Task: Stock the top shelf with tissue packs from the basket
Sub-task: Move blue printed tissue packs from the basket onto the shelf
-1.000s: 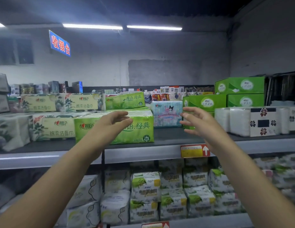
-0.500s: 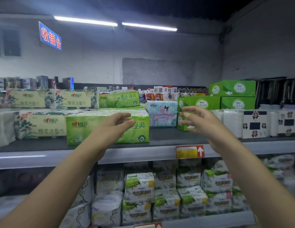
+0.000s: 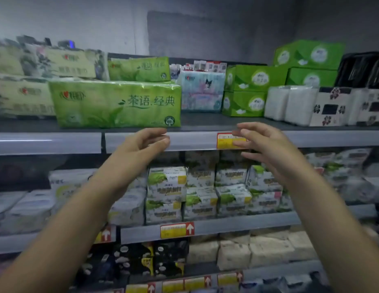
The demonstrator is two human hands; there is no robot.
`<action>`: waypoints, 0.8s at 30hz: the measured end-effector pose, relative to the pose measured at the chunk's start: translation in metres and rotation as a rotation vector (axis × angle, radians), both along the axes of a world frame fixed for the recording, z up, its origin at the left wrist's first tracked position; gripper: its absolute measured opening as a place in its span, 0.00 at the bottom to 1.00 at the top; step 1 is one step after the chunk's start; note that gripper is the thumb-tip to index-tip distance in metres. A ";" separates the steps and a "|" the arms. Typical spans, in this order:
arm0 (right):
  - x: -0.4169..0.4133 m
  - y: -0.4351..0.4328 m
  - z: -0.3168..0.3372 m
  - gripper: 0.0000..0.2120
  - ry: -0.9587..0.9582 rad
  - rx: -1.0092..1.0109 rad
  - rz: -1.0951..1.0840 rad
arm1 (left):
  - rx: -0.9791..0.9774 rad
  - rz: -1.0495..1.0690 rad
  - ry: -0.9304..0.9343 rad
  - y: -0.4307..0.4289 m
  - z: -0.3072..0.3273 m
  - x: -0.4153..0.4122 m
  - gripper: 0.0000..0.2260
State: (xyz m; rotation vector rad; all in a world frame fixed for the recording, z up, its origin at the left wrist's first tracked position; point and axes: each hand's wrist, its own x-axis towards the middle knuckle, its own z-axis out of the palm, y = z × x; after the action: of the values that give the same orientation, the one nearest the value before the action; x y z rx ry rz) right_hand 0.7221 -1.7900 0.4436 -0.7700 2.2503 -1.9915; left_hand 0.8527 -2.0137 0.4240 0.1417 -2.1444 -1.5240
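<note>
Both my hands are empty, raised in front of the top shelf [image 3: 197,123], palms facing each other with a gap between them. My left hand [image 3: 142,144] sits at about 9 o'clock from the gap, fingers half curled and spread, touching nothing. My right hand [image 3: 262,144] is at 3 o'clock, fingers loosely spread; its fingertips overlap a yellow price tag [image 3: 225,141] on the shelf's front rail, though I cannot tell whether they touch it.

The green tissue pack [image 3: 116,103] lies on the top shelf at 11 o'clock from my left hand, its long face toward me and its front edge close to the shelf lip. A second green pack [image 3: 140,68] shows behind and above it. At 3 o'clock from the front pack stands a pale blue pack [image 3: 202,92], then green boxes [image 3: 247,92] and white packs [image 3: 288,104] farther right. Beige packs [image 3: 21,98] sit at its 9 o'clock. The lower shelves at 6 o'clock hold more tissue, blurred.
</note>
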 end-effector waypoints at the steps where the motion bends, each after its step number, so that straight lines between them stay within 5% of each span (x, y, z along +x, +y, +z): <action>1: 0.001 0.002 -0.009 0.06 -0.003 -0.012 -0.022 | 0.010 -0.010 -0.007 0.001 -0.008 0.001 0.17; 10: 0.021 0.012 -0.102 0.06 -0.056 0.099 -0.162 | 0.206 0.042 -0.129 0.003 -0.099 0.023 0.09; 21: 0.065 0.017 -0.206 0.06 -0.392 0.154 -0.120 | 0.374 0.087 -0.425 0.018 -0.193 0.060 0.08; 24: 0.070 0.017 -0.226 0.06 -0.411 0.165 -0.137 | 0.442 0.096 -0.430 0.020 -0.213 0.076 0.20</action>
State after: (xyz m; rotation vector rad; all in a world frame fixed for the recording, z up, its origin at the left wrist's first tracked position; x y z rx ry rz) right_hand 0.7924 -1.7733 0.2174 -0.1727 2.2232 -1.7793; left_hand 0.9285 -1.9936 0.2115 0.7738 -2.0216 -2.0291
